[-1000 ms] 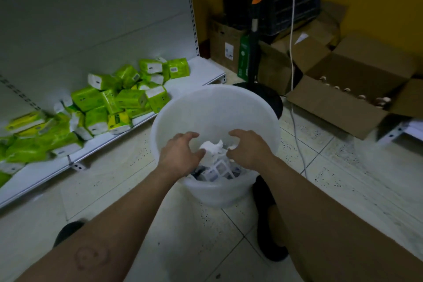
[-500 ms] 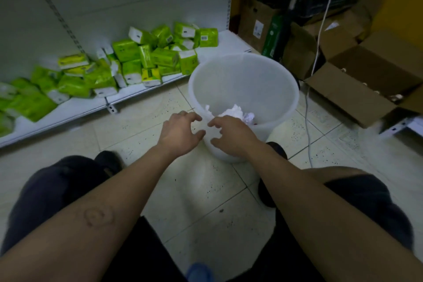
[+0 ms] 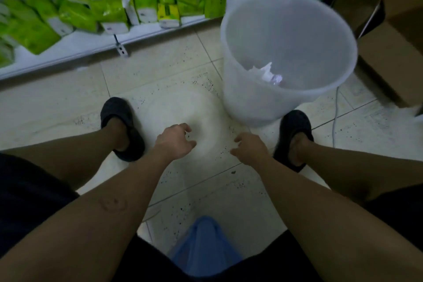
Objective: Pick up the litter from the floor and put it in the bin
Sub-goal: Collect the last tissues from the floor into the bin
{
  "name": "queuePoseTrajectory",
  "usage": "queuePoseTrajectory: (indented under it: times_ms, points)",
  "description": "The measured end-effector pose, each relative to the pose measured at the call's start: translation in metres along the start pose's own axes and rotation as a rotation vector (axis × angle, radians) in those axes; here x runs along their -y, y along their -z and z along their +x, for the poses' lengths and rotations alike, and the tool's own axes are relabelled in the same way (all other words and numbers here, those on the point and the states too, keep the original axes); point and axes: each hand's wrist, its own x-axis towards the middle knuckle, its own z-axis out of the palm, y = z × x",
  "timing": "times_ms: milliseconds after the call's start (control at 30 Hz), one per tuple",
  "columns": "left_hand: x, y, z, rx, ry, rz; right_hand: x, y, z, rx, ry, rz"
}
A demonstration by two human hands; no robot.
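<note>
Hovering low over the tiled floor (image 3: 160,75), a person's left hand (image 3: 175,142) and right hand (image 3: 249,149) hang with fingers loosely curled, grasping nothing and touching nothing. Both forearms reach forward and down between two dark shoes (image 3: 117,109), the backs of the hands facing up. Crumpled white litter (image 3: 266,73) lies inside the translucent white bin (image 3: 247,103), which stands upright just beyond the right hand.
</note>
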Motion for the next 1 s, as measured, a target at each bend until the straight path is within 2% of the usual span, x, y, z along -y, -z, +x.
queuePoseTrajectory:
  times_ms: [167, 433, 600, 767, 1000]
  points:
    - [0.004, -0.044, 0.035, 0.133, -0.025, -0.002, -0.018, -0.04, 0.039, 0.024, -0.059, -0.12]
    - [0.012, -0.109, 0.09, 0.341, -0.068, 0.024, -0.078, -0.128, 0.076, 0.172, -0.159, -0.13]
    - [0.011, -0.135, 0.104, 0.349, -0.071, -0.08, -0.089, -0.152, 0.095, 0.121, -0.208, -0.12]
    - [0.015, -0.146, 0.105, 0.334, -0.041, -0.187, -0.097, -0.163, 0.102, 0.134, -0.171, -0.151]
    - [0.019, -0.139, 0.092, 0.354, -0.042, -0.163, -0.096, -0.153, 0.093, 0.078, -0.134, -0.1]
